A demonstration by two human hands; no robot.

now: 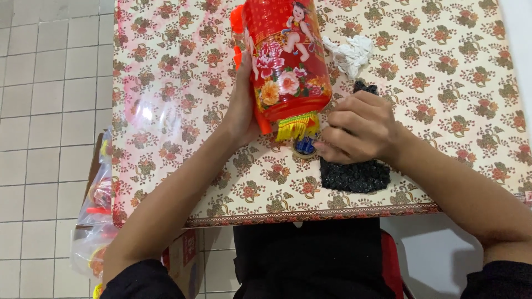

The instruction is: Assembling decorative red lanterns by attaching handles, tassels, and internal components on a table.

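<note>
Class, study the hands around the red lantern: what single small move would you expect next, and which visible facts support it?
Probably the right hand draws its pinched fingertips in toward the yellow fringe at the lantern's lower end. The left hand already steadies the red lantern from the side, and the right fingers sit closed just beside the fringe, above a small round blue item on the table.

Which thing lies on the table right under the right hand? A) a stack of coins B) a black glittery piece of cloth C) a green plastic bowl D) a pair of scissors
B: the right hand rests over a black glittery cloth that shows below and above it on the floral table, while the left hand grips the red lantern.
</note>
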